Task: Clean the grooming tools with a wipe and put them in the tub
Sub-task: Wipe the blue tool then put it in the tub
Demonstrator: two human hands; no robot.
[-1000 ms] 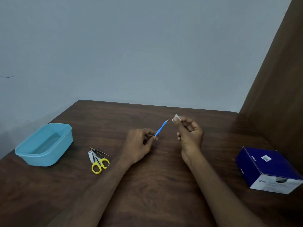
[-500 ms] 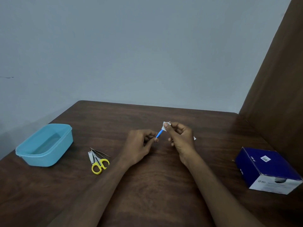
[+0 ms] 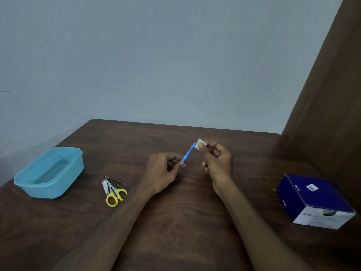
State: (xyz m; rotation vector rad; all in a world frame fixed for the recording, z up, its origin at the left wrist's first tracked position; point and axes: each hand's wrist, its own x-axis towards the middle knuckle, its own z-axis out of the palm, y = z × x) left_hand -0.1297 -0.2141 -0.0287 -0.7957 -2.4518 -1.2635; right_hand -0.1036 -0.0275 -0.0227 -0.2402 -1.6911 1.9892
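Two bare forearms enter from the bottom edge and meet near frame centre over the dark wood table (image 3: 175, 222). Lower right: a blue and white box (image 3: 314, 200) sits apart from the hands, its contents not readable. Lower left of centre: yellow-handled scissors (image 3: 114, 194), a nail clipper (image 3: 105, 187) and what looks like thin tweezers (image 3: 117, 181) lie together in a small cluster touching one another, not yet wiped by the look of it. Left hand (image 3: 162, 173), fingers closed, pinches the lower end of a slim blue tool (image 3: 188, 153), tip angled up and right. Right hand (image 3: 216, 163), fingers curled, pinches a small white wipe (image 3: 200, 143) against the tool's upper tip. Step in hand, as judged: wiping the blue tool, wipe at the far end of the shaft. Farther left, the light blue tub (image 3: 48, 173) sits at left middle of the frame, open and apparently with no tools in it. Next move likely calls for finishing the stroke, then carrying the tool left across the cluster and dropping it in the tub; wipe stays with the right hand for the next item. Slim tool may twist in the pinch.
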